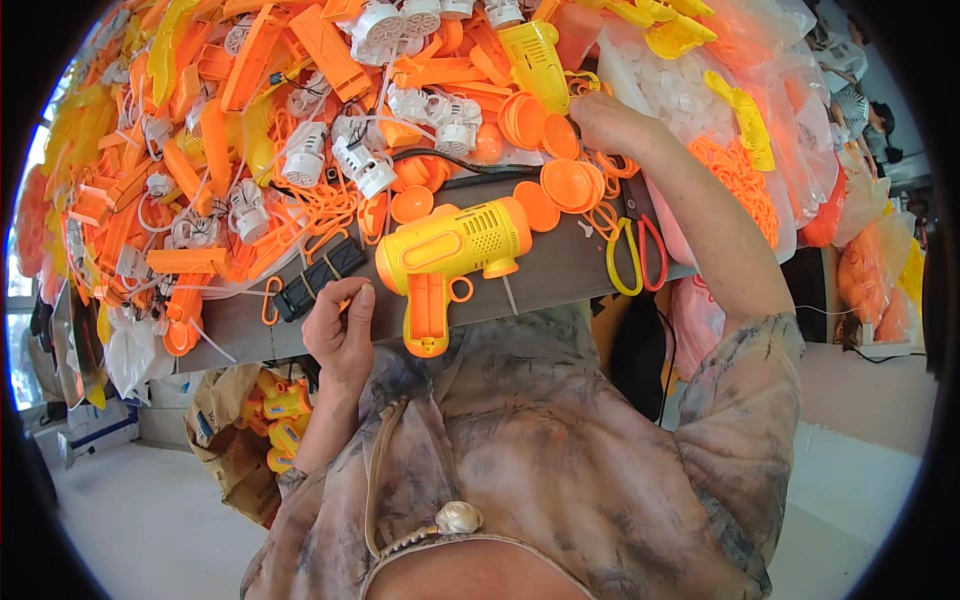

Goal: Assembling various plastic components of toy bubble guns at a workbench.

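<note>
A yellow and orange toy bubble gun [462, 244] lies on its side at the table's near edge, handle toward me, with an open orange battery bay in the grip. Just left of the grip, my left hand [340, 328] is closed in a pinch; whatever its fingertips hold, if anything, is too small to make out. A black battery box [320, 280] lies just beyond it. My right hand [603, 118] reaches far right, beside a yellow housing [535, 62] and several orange discs [572, 184]. Its fingertips are hidden among the parts there.
Heaped orange parts [205, 150] and white wired motor units [362, 165] cover the table's far and left side. Scissors [625, 265] lie at the right edge, near a bag of orange loops [742, 190]. A paper bag [222, 420] with yellow toys stands below left.
</note>
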Action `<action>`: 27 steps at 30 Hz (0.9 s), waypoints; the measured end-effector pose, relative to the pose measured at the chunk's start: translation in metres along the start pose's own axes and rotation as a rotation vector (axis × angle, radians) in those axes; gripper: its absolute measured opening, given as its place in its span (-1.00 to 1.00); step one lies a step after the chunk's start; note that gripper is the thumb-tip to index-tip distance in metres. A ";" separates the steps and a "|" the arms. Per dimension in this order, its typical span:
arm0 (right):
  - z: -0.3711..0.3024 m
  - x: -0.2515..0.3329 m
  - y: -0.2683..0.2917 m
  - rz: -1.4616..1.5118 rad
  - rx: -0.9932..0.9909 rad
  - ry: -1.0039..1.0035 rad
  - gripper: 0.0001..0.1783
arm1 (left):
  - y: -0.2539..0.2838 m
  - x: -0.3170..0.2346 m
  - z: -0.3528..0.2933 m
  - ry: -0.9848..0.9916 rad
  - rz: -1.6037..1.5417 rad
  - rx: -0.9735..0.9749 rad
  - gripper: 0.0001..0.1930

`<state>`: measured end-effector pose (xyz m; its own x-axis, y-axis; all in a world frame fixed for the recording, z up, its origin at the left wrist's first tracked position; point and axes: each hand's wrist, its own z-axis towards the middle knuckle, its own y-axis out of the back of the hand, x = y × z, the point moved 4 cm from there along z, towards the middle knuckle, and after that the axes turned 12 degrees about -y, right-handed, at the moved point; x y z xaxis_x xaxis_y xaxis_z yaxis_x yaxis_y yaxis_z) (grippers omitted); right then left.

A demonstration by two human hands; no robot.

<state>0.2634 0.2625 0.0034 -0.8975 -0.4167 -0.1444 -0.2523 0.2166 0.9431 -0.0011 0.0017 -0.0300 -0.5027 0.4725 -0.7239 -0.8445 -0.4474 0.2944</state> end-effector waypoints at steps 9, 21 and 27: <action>-0.012 0.010 0.009 0.053 0.200 -0.104 -0.70 | -0.003 0.004 0.001 -0.016 -0.005 0.007 -0.91; 0.006 -0.005 -0.010 0.083 0.162 -0.098 -0.71 | -0.002 0.006 -0.004 -0.012 0.002 -0.013 -0.91; 0.004 -0.002 -0.008 0.117 0.037 -0.099 -0.79 | -0.003 0.009 -0.001 -0.017 0.009 -0.008 -0.92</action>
<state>0.2660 0.2657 -0.0053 -0.9525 -0.2976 -0.0647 -0.1554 0.2920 0.9437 -0.0031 0.0060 -0.0381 -0.5131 0.4812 -0.7108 -0.8385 -0.4579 0.2954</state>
